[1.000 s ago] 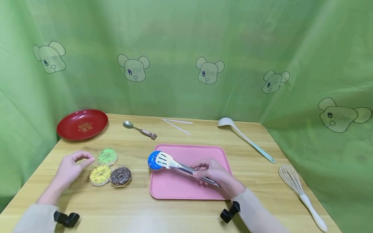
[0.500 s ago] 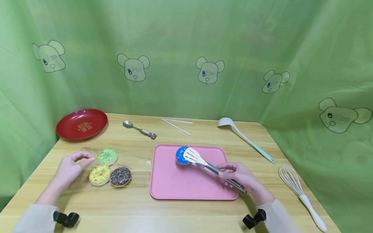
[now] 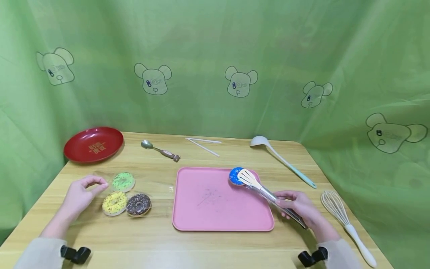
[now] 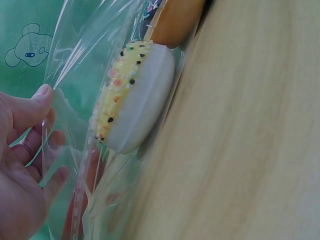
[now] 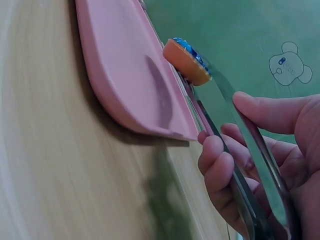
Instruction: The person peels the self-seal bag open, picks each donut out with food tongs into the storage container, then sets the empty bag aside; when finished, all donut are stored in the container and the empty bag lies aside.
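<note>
My right hand (image 3: pixel 300 207) grips metal tongs with white slotted ends (image 3: pixel 268 195). Pinched in the tongs is a blue-iced toy donut (image 3: pixel 236 176), raised over the back right of the pink tray (image 3: pixel 215 223); the right wrist view shows its shadow on the tray. At the left, my left hand (image 4: pixel 22 155) pinches the edge of a clear plastic bag (image 4: pixel 75 55) between thumb and fingers. The bag lies around a green donut (image 3: pixel 123 181), a yellow donut (image 3: pixel 114 203) and a dark brown donut (image 3: pixel 138 204), grouped together on the table.
A red plate (image 3: pixel 94 145) sits at the back left, with a spoon (image 3: pixel 161 151) to its right. Two white straws (image 3: pixel 204 146) lie behind the tray. A ladle (image 3: pixel 283 161) and a whisk (image 3: pixel 349 228) lie along the right side. A green curtain (image 3: pixel 201 45) surrounds the table.
My right hand has carried the blue donut in the tongs rightward, from the tray's left edge to over its back right. The left hand has stayed in place on the bag.
</note>
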